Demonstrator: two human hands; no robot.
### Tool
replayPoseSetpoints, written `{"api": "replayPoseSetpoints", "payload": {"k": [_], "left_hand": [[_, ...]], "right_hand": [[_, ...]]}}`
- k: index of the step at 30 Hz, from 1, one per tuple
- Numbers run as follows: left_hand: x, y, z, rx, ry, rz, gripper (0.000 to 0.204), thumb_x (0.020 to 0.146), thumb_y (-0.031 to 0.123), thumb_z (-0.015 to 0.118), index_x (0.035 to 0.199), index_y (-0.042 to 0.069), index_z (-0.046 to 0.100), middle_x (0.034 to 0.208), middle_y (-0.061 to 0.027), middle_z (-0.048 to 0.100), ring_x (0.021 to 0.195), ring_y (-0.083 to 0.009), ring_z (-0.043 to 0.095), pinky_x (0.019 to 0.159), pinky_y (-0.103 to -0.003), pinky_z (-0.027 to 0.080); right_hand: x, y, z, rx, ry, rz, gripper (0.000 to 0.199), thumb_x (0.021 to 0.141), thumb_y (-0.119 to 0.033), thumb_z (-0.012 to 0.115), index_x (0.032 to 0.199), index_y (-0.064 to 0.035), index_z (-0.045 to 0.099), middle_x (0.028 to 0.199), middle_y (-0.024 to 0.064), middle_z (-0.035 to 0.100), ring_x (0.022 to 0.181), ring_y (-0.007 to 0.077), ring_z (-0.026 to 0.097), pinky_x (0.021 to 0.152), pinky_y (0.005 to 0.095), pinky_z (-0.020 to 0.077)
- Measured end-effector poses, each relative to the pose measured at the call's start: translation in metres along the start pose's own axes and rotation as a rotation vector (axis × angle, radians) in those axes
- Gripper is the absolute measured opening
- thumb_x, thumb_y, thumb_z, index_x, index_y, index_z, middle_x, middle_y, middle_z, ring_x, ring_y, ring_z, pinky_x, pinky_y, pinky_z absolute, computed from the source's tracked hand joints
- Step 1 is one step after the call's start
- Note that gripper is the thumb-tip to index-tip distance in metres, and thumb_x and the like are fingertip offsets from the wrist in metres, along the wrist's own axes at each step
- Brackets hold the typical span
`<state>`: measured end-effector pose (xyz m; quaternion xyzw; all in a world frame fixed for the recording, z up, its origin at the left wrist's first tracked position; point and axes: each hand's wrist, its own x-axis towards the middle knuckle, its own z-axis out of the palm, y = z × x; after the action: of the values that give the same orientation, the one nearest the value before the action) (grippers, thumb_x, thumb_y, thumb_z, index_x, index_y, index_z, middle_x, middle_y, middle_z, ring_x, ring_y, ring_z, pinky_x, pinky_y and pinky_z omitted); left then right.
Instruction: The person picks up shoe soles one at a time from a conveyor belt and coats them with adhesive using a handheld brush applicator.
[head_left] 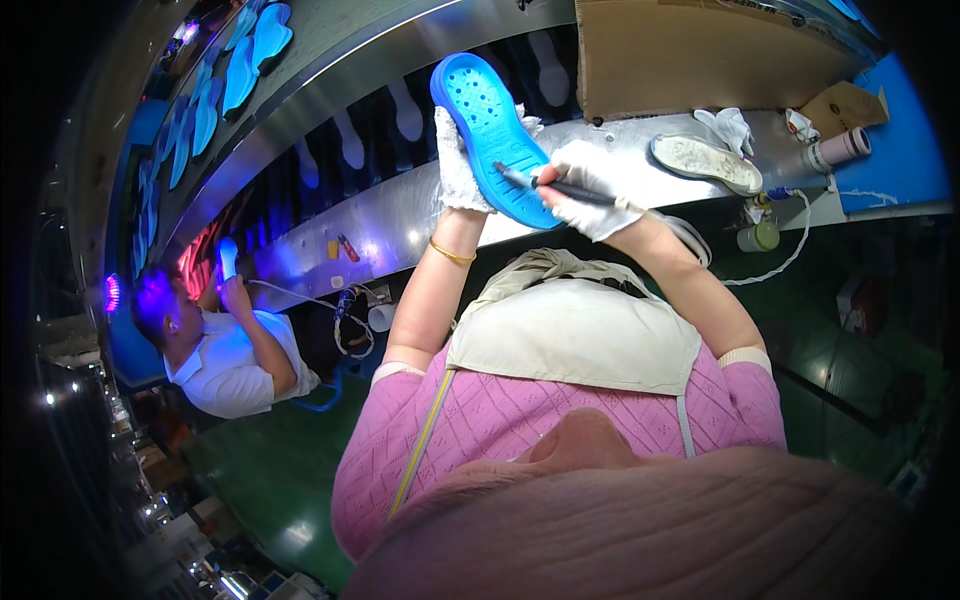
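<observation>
My left hand (457,170), in a white glove, grips a blue shoe sole (492,130) along its left side. The sole is tilted, its holed heel end pointing up and away and its ribbed forefoot toward me. My right hand (594,205), also in a white glove with fingertips bare, is closed round a slim black-handled brush (578,190). The brush tip rests on or just over the forefoot of the sole; contact is hard to make out. A pale tube seems to run from the handle's back end past my right wrist.
A metal ledge (400,228) runs before me, beside a conveyor carrying soles. On the right lie a pale sole (705,165), a crumpled white cloth (728,128) and a pinkish roll (842,147). Behind stands a cardboard box (690,62). A co-worker (240,345) sits at left.
</observation>
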<state>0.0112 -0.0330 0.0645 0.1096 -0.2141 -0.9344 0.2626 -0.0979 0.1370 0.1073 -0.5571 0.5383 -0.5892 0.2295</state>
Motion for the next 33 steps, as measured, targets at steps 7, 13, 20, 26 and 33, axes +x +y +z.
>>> {"api": "replayPoseSetpoints", "payload": {"k": [7, 13, 20, 26, 33], "left_hand": [[-0.015, 0.006, 0.025, -0.215, -0.034, -0.088, 0.089, 0.081, 0.072, 0.052, 0.141, 0.007, 0.04, 0.129, -0.0217, 0.053, 0.114, -0.0384, 0.053, 0.101, -0.054, 0.042], [-0.032, -0.023, 0.051, -0.002, -0.111, 0.016, 0.095, 0.084, 0.077, 0.039, 0.147, 0.006, 0.032, 0.143, -0.0184, 0.043, 0.126, -0.034, 0.047, 0.108, -0.05, 0.038], [-0.014, -0.014, 0.042, 0.022, -0.132, 0.129, 0.097, 0.082, 0.079, 0.039, 0.149, 0.009, 0.028, 0.145, -0.0189, 0.041, 0.129, -0.0398, 0.044, 0.109, -0.054, 0.035], [-0.015, -0.012, 0.047, 0.012, -0.175, 0.211, 0.1, 0.081, 0.078, 0.045, 0.148, 0.006, 0.028, 0.145, -0.0205, 0.04, 0.13, -0.0391, 0.043, 0.111, -0.054, 0.032], [-0.015, 0.002, 0.049, -0.027, -0.269, 0.184, 0.095, 0.083, 0.072, 0.048, 0.149, 0.007, 0.026, 0.145, -0.022, 0.04, 0.13, -0.0409, 0.043, 0.111, -0.054, 0.032]], "right_hand": [[0.011, 0.009, -0.019, 0.251, -0.029, 0.35, 0.013, 0.087, -0.011, 0.069, 0.093, -0.0026, 0.063, 0.08, 0.004, 0.063, 0.07, 0.0096, 0.061, 0.064, 0.023, 0.0492], [0.016, 0.015, -0.027, 0.359, 0.123, 0.148, 0.01, 0.087, -0.007, 0.068, 0.093, -0.0036, 0.061, 0.089, 0.0064, 0.063, 0.073, 0.0102, 0.062, 0.069, 0.0239, 0.0516], [0.002, 0.006, -0.001, 0.471, 0.04, 0.358, 0.006, 0.089, -0.001, 0.063, 0.095, -0.0017, 0.062, 0.083, 0.0078, 0.066, 0.071, 0.0098, 0.062, 0.067, 0.0245, 0.0506], [0.001, -0.003, 0.01, 0.124, 0.021, -0.208, 0.012, 0.084, 0.005, 0.065, 0.093, -0.0015, 0.061, 0.083, 0.007, 0.065, 0.071, 0.0115, 0.062, 0.066, 0.0243, 0.05], [0.005, 0.007, -0.001, 0.425, 0.062, 0.254, 0.007, 0.088, -0.006, 0.068, 0.092, -0.0018, 0.063, 0.079, 0.0048, 0.065, 0.071, 0.01, 0.064, 0.065, 0.0233, 0.0516]]}}
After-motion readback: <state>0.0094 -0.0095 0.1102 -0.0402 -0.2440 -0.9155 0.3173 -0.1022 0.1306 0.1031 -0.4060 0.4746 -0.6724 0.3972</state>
